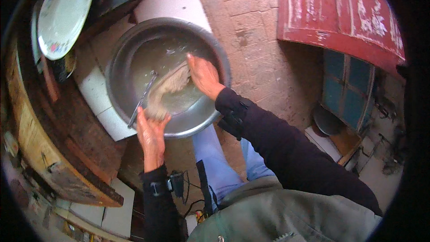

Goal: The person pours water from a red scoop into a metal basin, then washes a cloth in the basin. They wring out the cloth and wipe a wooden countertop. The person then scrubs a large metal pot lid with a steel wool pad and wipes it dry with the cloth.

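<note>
A wide metal basin holds cloudy water. Over the water stretches a limp beige strip with a rough, ragged edge; whether it is cloth or animal tissue such as tripe I cannot tell. My right hand grips its upper end, near the basin's far right side. At the near left rim, my left hand has the strip's lower end between thumb and fingers. A thin dark metal rod leans across the left wall of the basin, its lower part beside my left fingertips.
Left of the basin, an oval plate with a floral rim stands tilted near a wooden cabinet. White tiles lie under the basin, brick paving to its right. A worn red wooden panel juts in at upper right.
</note>
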`<action>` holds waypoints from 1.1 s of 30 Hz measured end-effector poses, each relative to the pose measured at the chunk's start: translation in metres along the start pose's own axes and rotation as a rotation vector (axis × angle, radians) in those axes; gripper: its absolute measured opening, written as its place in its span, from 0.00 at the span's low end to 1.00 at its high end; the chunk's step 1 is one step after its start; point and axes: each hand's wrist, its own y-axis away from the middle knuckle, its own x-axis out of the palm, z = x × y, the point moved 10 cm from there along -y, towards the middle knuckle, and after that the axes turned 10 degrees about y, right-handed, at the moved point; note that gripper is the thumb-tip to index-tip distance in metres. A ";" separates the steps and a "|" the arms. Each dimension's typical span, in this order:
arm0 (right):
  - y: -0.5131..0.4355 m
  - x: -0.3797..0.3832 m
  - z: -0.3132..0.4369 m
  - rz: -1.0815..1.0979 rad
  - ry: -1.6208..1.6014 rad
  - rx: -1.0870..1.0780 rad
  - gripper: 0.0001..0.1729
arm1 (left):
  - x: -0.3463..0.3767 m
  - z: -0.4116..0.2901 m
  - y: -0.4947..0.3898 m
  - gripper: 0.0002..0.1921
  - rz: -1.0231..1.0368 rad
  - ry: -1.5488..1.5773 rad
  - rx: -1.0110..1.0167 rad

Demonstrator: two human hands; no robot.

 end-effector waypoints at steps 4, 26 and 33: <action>0.027 0.032 0.046 0.198 0.226 -0.342 0.09 | -0.021 0.018 -0.014 0.34 -0.023 -0.448 0.037; 0.059 0.005 0.063 0.242 0.666 -0.522 0.09 | 0.022 -0.004 0.042 0.36 0.308 -1.109 0.749; 0.088 -0.077 0.113 0.507 -0.297 -0.480 0.16 | 0.061 -0.016 0.058 0.40 0.468 -0.906 0.774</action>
